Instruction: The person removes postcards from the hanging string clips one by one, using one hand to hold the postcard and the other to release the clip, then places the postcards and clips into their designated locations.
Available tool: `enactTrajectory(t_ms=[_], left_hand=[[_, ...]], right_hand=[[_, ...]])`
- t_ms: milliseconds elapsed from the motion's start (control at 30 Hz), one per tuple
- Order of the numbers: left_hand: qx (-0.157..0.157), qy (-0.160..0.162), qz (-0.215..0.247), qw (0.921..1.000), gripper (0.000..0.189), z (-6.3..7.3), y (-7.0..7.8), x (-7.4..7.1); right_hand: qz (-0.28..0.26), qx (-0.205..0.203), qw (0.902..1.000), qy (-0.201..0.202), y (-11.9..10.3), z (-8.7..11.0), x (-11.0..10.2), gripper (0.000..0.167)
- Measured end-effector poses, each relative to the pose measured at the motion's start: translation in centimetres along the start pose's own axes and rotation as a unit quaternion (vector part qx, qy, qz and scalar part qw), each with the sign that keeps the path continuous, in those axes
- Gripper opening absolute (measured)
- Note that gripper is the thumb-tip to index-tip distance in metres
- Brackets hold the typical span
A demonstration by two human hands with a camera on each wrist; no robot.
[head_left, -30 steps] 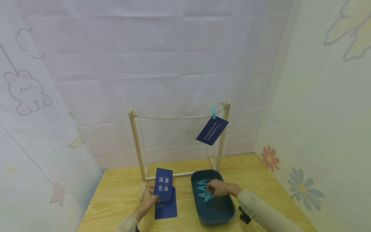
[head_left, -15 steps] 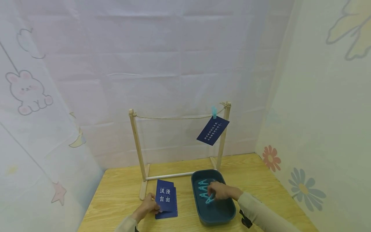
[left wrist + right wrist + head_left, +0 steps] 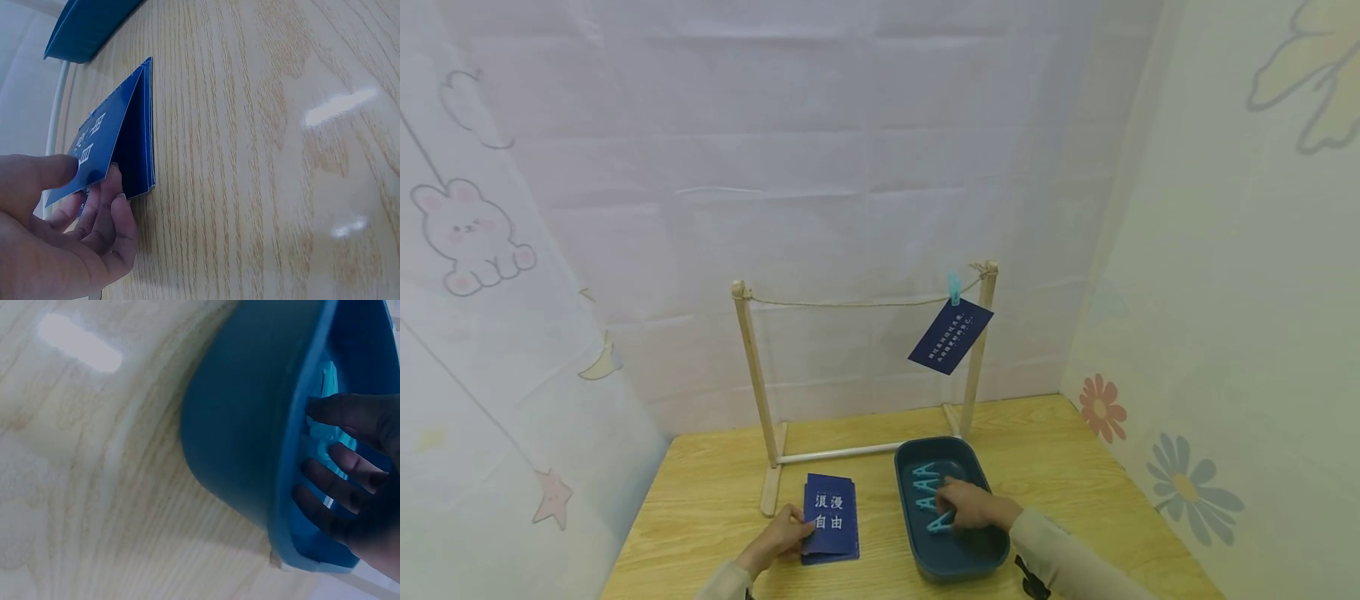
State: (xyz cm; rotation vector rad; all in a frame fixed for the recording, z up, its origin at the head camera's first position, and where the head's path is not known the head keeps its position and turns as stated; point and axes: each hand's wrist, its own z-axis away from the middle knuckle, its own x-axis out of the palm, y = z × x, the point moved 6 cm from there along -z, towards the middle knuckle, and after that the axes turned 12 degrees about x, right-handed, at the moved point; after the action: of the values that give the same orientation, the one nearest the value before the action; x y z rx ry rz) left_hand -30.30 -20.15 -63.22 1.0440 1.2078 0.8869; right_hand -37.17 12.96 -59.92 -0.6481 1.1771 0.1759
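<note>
My left hand [image 3: 784,532] pinches a dark blue card [image 3: 103,134] with white characters, thumb on top and fingertips under its edge. In the left wrist view, that card tilts up from the other blue cards [image 3: 149,125] lying on the table. My right hand [image 3: 968,503] reaches into a dark teal bin [image 3: 958,560], thumb and fingers spread apart. Light blue clothespins [image 3: 924,483] lie in a row there; one clothespin [image 3: 324,430] shows between thumb and fingers in the right wrist view. The fingers partly hide it.
Behind the cards and bin stands a wooden frame [image 3: 754,375] with a string [image 3: 850,306] across its top. From the string's right end, a blue card [image 3: 951,337] hangs slanted by a clothespin [image 3: 953,288]. Printed cloth walls surround the wooden table [image 3: 1037,442].
My left hand has lowered its card onto the cards on the table. Inside the bin, my right hand has shifted slightly, and the nearest clothespin lies in line with the others.
</note>
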Motion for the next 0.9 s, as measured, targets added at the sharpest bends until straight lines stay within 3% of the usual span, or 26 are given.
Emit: enactTrajectory(t_ms=[167,433,900], left_hand=[[-0.011,0.016,-0.035,0.9992,0.016,0.3,0.1,-0.3],[-0.012,0.020,-0.057,0.9981,0.015,0.3,-0.5,-0.5],[-0.016,0.006,-0.031,0.9994,0.018,0.5,-0.6,-0.4]], right_hand=[[0.007,-0.002,0.9998,0.018,-0.1,-0.3,0.6,0.028],[0.041,0.006,0.9984,0.040,-0.6,-0.3,0.8,0.030],[0.067,0.014,0.9961,0.055,-0.1,-1.1,1.7,0.030]])
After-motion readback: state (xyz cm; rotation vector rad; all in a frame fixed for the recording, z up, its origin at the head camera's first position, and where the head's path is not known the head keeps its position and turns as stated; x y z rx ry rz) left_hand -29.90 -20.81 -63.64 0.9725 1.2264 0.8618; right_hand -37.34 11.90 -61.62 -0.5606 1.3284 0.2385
